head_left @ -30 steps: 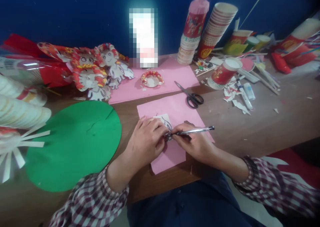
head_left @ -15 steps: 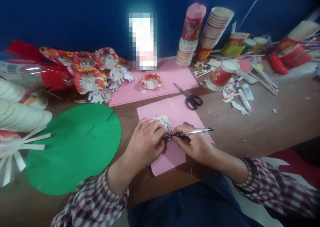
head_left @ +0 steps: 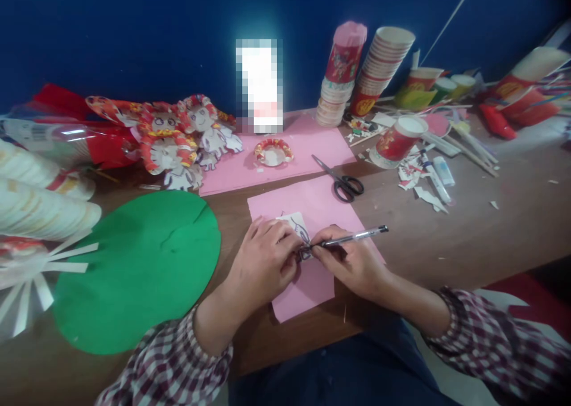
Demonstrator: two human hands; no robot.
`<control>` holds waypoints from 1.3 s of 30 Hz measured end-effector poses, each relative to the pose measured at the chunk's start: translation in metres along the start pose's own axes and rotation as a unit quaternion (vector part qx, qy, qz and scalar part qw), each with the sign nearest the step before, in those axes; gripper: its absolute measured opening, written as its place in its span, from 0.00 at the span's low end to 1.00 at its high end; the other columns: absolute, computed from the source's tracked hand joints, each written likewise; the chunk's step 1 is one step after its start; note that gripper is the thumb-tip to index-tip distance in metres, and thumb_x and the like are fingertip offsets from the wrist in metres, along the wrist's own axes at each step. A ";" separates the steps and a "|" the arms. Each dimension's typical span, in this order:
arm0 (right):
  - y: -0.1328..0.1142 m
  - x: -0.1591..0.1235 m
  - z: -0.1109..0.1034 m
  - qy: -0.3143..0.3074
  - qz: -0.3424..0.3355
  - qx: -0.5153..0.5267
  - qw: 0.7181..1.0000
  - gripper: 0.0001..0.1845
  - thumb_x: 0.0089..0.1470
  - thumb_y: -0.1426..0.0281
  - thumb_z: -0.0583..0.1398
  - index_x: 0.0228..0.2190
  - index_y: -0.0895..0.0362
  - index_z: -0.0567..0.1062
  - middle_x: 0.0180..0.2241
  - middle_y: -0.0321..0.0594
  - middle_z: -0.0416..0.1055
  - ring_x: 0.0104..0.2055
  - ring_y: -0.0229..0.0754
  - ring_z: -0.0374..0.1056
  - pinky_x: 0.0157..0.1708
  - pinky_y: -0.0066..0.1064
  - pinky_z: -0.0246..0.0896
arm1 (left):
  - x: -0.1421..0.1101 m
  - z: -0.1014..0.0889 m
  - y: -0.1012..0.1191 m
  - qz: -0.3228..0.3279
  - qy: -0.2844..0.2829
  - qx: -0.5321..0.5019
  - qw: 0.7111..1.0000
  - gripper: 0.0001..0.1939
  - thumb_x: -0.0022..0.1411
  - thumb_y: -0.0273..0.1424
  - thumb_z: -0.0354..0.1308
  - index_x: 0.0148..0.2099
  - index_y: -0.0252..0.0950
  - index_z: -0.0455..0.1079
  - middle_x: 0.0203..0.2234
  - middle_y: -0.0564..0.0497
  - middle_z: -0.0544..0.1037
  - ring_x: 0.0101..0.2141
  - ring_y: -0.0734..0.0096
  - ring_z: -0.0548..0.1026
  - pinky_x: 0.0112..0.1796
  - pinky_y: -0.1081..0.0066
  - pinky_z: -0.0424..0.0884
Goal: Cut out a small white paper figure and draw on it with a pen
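Note:
My right hand (head_left: 350,262) grips a silver pen (head_left: 357,236), its tip down on a small white paper cutout (head_left: 298,223) with dark drawn lines. My left hand (head_left: 265,262) is curled over the near part of that cutout, fingers pressed together on it. The cutout lies on a pink sheet of paper (head_left: 325,203) near the front edge of the brown table (head_left: 468,239). Both hands meet at the pen tip, and most of the cutout is hidden under my left fingers.
A large green paper disc (head_left: 138,269) lies to the left. Black scissors (head_left: 341,180) rest behind the pink sheet. Stacked paper cups (head_left: 379,66) stand at the back, paper dolls (head_left: 178,138) at back left, a cut cup ring (head_left: 273,152) on a second pink sheet, scraps and glue at right.
The hands stay together on the cutout; the pen tip has shifted only slightly. The view has tilted a little, so everything sits lower in the picture.

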State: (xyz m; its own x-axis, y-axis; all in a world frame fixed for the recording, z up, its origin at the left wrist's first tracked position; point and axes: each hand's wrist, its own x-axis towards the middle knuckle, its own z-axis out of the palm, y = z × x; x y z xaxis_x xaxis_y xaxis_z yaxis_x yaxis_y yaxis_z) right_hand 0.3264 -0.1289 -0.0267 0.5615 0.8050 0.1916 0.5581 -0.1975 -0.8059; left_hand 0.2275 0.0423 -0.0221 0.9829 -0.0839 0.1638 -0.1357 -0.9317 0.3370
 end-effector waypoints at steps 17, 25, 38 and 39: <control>0.004 -0.002 0.004 -0.005 0.003 0.002 1.000 0.04 0.57 0.71 0.57 0.35 0.57 0.72 0.32 0.40 0.72 0.35 0.41 0.69 0.34 0.30 0.64 | 0.001 0.001 -0.001 0.002 -0.003 -0.003 1.000 0.10 0.56 0.24 0.52 0.41 0.39 0.67 0.39 0.48 0.72 0.45 0.59 0.68 0.52 0.53 0.59; 0.004 -0.003 0.003 0.002 -0.001 -0.022 1.000 0.03 0.57 0.72 0.58 0.34 0.57 0.72 0.32 0.39 0.72 0.35 0.40 0.68 0.35 0.31 0.63 | 0.000 0.000 -0.001 0.002 -0.003 -0.008 1.000 0.10 0.56 0.24 0.52 0.41 0.38 0.67 0.39 0.48 0.72 0.45 0.60 0.68 0.52 0.53 0.59; -0.001 0.000 0.000 -0.001 0.007 -0.026 1.000 0.03 0.56 0.73 0.58 0.33 0.57 0.73 0.30 0.38 0.73 0.34 0.40 0.68 0.35 0.30 0.62 | 0.001 0.000 0.000 0.001 0.000 -0.003 1.000 0.11 0.55 0.24 0.53 0.41 0.39 0.68 0.39 0.48 0.73 0.44 0.59 0.68 0.52 0.52 0.60; -0.002 0.000 0.000 -0.001 0.009 -0.031 0.999 0.03 0.55 0.74 0.58 0.33 0.57 0.73 0.30 0.38 0.73 0.34 0.40 0.68 0.35 0.30 0.62 | 0.001 0.000 0.000 0.001 0.000 -0.004 1.000 0.11 0.55 0.24 0.53 0.41 0.39 0.68 0.38 0.48 0.73 0.44 0.59 0.68 0.52 0.52 0.60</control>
State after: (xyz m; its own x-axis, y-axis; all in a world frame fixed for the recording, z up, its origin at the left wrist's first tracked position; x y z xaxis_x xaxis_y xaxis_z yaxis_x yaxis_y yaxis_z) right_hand 0.3257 -0.1286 -0.0255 0.5704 0.8022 0.1761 0.5843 -0.2457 -0.7734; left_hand 0.2281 0.0424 -0.0219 0.9826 -0.0862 0.1645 -0.1389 -0.9290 0.3431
